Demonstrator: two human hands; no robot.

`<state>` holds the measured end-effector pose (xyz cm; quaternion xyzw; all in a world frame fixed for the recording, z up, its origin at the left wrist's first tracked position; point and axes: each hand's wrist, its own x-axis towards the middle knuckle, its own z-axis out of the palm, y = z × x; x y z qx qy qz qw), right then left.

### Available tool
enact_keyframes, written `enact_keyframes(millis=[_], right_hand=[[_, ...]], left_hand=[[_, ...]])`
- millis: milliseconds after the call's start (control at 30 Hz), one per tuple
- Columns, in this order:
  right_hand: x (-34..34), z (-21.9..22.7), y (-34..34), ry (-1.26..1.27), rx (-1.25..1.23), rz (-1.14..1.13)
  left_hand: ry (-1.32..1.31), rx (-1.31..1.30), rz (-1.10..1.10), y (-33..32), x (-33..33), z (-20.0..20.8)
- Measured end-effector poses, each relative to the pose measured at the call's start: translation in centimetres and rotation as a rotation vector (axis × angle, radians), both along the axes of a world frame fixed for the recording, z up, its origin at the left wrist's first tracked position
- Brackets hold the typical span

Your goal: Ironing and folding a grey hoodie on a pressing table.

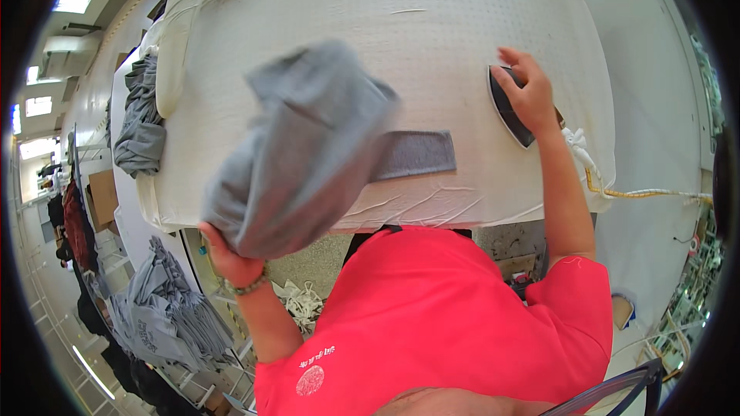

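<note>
1. The grey garment (pixel 301 154) was over the near left part of the tabletop (pixel 462 31), bunched and blurred, its lower end reaching past the near edge.
2. Of the two hands, the left hand (pixel 231 258) was closed on the garment's lower left corner, the fingers partly hidden by the fabric. Its forearm rose from below, leaning left, with a bracelet (pixel 250 285) at the wrist.
3. A flat grey strip (pixel 420 152) lay to the garment's right, its left end hidden behind it.
4. The right hand (pixel 528 92) was over the dark iron (pixel 510 119), knuckles up, fingers partly spread and thumb across the top; whether it gripped the handle, I could not tell. That arm stretched forward, nearly straight.
5. A cord (pixel 647 194) ran off right, beyond the forearm.
6. At the tabletop's left end lay a crumpled grey pile (pixel 142 123), beside a pale roll (pixel 181 38).
7. Lower left, below tabletop level, was a grey stack (pixel 173 308).
</note>
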<state>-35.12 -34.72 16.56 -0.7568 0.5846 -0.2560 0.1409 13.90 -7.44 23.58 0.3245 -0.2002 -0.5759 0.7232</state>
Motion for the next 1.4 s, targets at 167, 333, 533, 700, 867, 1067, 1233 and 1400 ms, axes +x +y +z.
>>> enact_keyframes(millis=[167, 333, 533, 700, 867, 1067, 1233, 1400], right_hand=[[5.1, -4.5, 0.0, -0.721, 0.664, -0.140], [7.4, -7.3, 1.8, -0.301, 0.618, 0.114], [3.0, -5.1, 8.3, 0.113, 0.895, 0.512], [1.0, -5.5, 14.9, 0.516, 0.780, 0.743], [0.3, -2.3, 10.8, 0.107, 0.507, 0.206], [6.4, 3.7, 9.6, -0.131, -0.175, 0.420], [11.4, 5.5, 14.3, -0.351, 0.031, 0.574], [10.4, 4.4, 16.4, -0.349, 0.330, 0.259]], left_hand=[[-0.139, 0.376, 0.298, 3.9, -4.0, -6.2], [-0.337, 0.532, 0.462, 6.2, -7.1, -9.1], [-0.355, 0.515, 0.524, 6.2, -6.2, -8.0], [-0.340, 0.362, 0.562, 2.1, -4.7, -6.6], [-0.328, 0.038, 0.444, -1.8, 1.7, -0.7], [-0.710, 0.121, 0.982, -1.2, 10.2, 12.5], [-0.993, 0.100, 0.988, -3.8, 19.5, 22.2], [-1.369, 0.427, 0.853, -13.2, 27.4, 12.7]])
